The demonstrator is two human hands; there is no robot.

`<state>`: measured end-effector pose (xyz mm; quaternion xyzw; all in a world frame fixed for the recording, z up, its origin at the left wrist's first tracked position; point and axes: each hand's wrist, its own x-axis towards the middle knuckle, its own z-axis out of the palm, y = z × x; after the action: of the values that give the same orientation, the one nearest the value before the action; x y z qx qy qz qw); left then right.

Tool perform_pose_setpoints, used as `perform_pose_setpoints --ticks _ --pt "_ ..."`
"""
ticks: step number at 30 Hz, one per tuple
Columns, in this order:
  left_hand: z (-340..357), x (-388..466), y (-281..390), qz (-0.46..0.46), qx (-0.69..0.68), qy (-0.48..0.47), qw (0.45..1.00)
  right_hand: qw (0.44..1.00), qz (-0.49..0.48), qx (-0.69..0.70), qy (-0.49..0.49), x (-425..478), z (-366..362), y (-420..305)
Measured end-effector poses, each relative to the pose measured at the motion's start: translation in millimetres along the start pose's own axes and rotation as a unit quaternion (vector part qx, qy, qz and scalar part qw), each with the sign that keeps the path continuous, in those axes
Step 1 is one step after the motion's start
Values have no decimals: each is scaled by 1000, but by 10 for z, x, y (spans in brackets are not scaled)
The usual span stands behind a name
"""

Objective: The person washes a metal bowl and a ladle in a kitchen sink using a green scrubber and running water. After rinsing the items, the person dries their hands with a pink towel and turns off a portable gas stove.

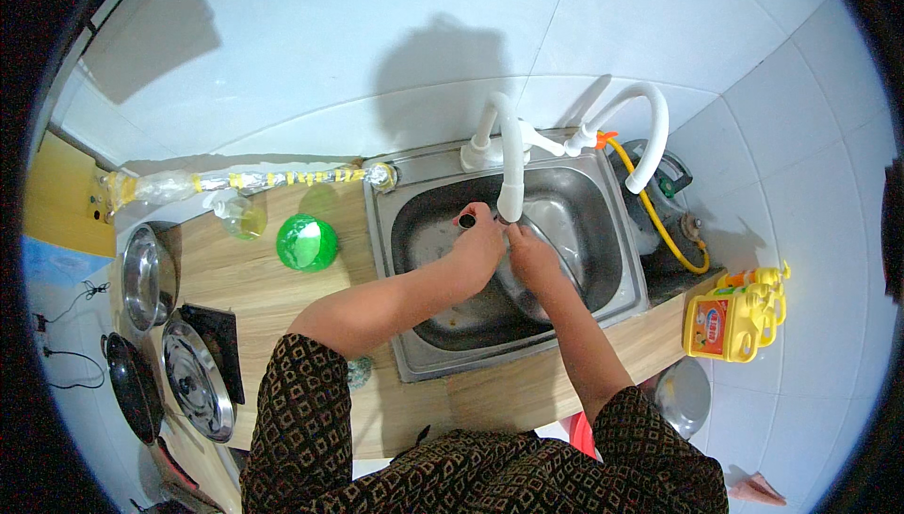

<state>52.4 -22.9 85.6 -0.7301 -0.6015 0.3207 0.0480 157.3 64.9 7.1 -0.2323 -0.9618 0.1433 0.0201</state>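
Both my hands are over a stainless steel sink (417, 366), below the white faucet spout (511, 161). My left hand (480, 238) has its fingers curled by a small round dark-centred thing (467, 220), too small to name, beside the spout's mouth. Close by on the right, my right hand (533, 256) grips the rim of a round metal vessel or lid (519, 288), which lies tilted in the basin, partly hidden by my forearms. What lies between my fingertips under the spout cannot be made out.
On the wooden counter stand a green container (307, 243), a pump bottle (244, 219), a steel scrubber (359, 371) and a pot lid (196, 381). Right of the sink are a gas cylinder (653, 196) with a yellow hose (657, 214) and yellow jugs (727, 323).
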Motion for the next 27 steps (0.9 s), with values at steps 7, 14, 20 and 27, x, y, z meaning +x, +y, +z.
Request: perform_pose_setpoints --ticks 7,14,20,27 --pt "108 190 62 134 -30 123 983 869 51 420 -255 123 439 157" --pt "153 209 -87 127 31 260 957 927 -26 279 -252 167 356 170" --pt "490 93 -115 129 -220 528 810 945 -58 307 -92 193 494 362" --pt "971 199 524 -142 -677 427 582 915 29 387 -111 153 459 328"
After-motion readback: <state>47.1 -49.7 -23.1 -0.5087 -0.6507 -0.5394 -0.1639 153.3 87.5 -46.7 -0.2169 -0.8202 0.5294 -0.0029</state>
